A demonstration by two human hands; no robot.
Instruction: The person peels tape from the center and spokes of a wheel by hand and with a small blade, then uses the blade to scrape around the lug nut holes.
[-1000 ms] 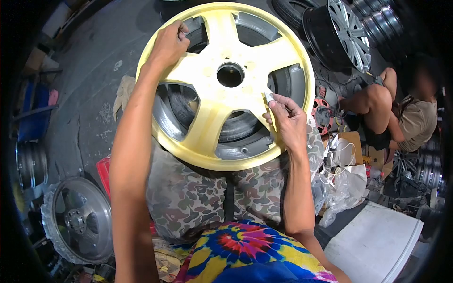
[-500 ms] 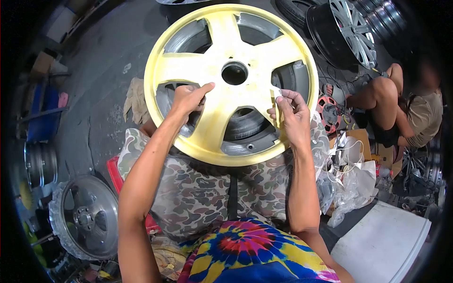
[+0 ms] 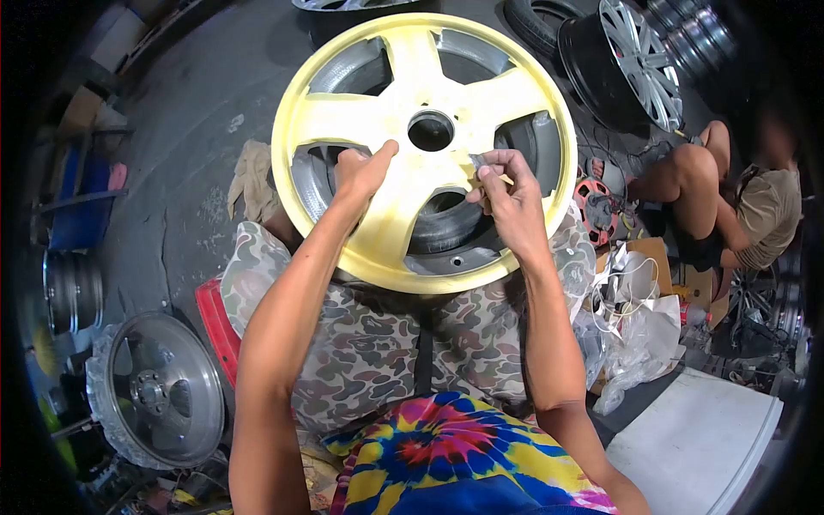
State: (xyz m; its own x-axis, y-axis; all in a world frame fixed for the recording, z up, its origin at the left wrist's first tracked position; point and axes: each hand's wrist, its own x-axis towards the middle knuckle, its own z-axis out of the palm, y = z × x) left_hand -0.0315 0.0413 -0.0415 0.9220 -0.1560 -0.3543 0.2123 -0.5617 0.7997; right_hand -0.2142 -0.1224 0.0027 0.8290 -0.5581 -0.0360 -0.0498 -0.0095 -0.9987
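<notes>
A wheel rim [image 3: 369, 249] with pale yellow spokes and lip rests over my camouflage-clad lap, its round center hole facing up. My left hand [image 3: 365, 176] grips the left side of the rim at a spoke, thumb lying on the yellow face near the hub and fingers curled into the gap. My right hand [image 3: 508, 190] pinches a small folded yellowish piece of sandpaper [image 3: 475, 172] against the lower right spoke, close to the hub. Part of that piece is hidden by the fingers.
Another person [image 3: 730, 197] sits at the right, beside a red reel [image 3: 596, 210]. Plastic bags and a carton lie below it, near a white panel [image 3: 695, 438]. A plastic-edged rim [image 3: 163, 390] stands at left; a silver-spoked wheel [image 3: 639, 64] is at upper right.
My right hand has moved up and left along the spoke toward the hub with the folded piece. The wheel has shifted slightly to the right, and my left hand with it.
</notes>
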